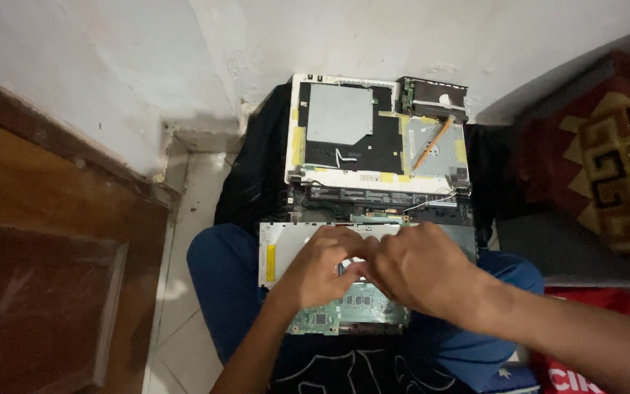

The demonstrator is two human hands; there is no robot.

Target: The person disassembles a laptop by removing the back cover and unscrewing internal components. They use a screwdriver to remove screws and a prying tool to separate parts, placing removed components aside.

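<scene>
Head view: a white wall corner fills the top of the frame, a wooden door the left. At lower centre, on the person's lap, a green circuit board [348,310] lies flat, its long axis left to right. The left hand [322,266] and right hand [417,270] curl over its upper edge, fingers pressed together; what they pinch is hidden. Prying could crack the board. Above lies an opened laptop shell [373,131].

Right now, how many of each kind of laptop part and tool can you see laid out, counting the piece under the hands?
Green circuit board, under the left hand and right hand: 1
White laptop shell: 1
Silver metal plate: 1
Disc drive: 1
Pencil: 1
Total: 5
</scene>
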